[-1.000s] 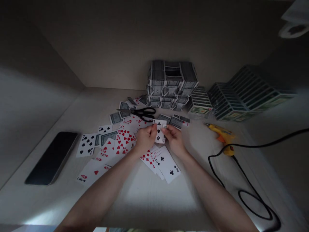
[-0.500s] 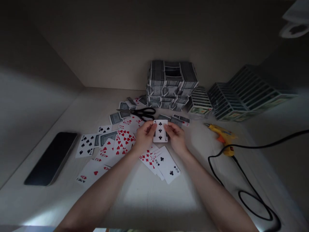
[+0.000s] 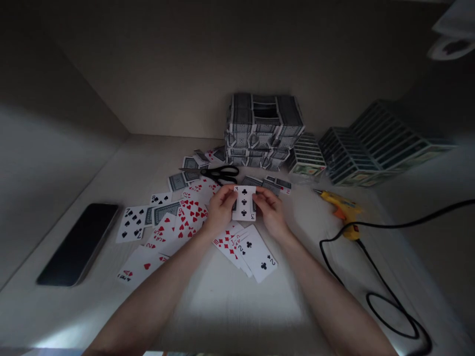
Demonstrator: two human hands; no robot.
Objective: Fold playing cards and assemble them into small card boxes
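Right hand (image 3: pixel 272 207) and left hand (image 3: pixel 221 205) have shifted to opposite edges of the three of clubs (image 3: pixel 244 202), leaving its face clearer than a second ago.
I have each hand pinching one side of it, between the black scissors (image 3: pixel 210 173) and the two of clubs (image 3: pixel 257 254) on the table (image 3: pixel 230 306). That evener hold suggests, I judge, work on the side edges; whether they are bent I cannot tell.
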